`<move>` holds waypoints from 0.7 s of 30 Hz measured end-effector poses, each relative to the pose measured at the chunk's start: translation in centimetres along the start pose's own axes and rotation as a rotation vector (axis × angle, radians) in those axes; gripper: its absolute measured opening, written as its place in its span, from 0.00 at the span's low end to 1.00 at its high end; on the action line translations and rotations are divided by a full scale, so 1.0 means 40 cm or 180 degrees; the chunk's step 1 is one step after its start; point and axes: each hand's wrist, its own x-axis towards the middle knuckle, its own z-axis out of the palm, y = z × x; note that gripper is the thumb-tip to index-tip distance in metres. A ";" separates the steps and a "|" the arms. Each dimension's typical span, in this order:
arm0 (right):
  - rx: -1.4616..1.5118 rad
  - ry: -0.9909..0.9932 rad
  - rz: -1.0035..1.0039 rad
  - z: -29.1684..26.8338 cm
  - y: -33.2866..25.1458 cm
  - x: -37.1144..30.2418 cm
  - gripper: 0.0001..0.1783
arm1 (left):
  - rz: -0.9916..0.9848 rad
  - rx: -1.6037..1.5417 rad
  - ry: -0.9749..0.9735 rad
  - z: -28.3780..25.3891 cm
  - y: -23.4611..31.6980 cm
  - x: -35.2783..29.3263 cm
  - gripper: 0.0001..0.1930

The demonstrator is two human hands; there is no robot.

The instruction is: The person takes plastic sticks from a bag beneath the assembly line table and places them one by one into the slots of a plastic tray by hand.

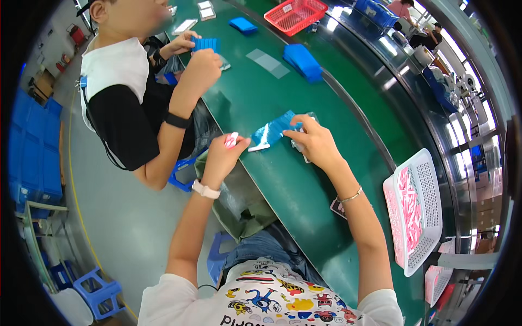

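Observation:
My left hand is closed at the table edge, pinching a small pink-and-white piece. Just right of it a shiny blue film strip slants over the green table, with a small white piece at its near left end. Thumb and fingers of my right hand grip the strip's far right end. Partly hidden beneath that hand are clear and whitish items that I cannot make out.
A white basket of pink-and-white pieces stands right. Farther off are a blue film stack, a clear strip, a smaller blue stack and a red basket. At left a co-worker handles blue strips.

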 end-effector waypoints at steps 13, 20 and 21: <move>-0.0656 -0.0231 0.0052 0.041 0.042 0.117 0.04 | -0.0213 -0.0378 0.0339 0.006 -0.013 -0.130 0.11; 0.0486 -0.0764 0.0960 -0.009 0.030 0.126 0.10 | -0.0349 -0.0417 0.0289 -0.002 -0.020 -0.144 0.10; 0.0487 -0.0779 0.0964 -0.019 0.022 0.130 0.10 | -0.0363 -0.0425 0.0287 -0.001 -0.023 -0.147 0.10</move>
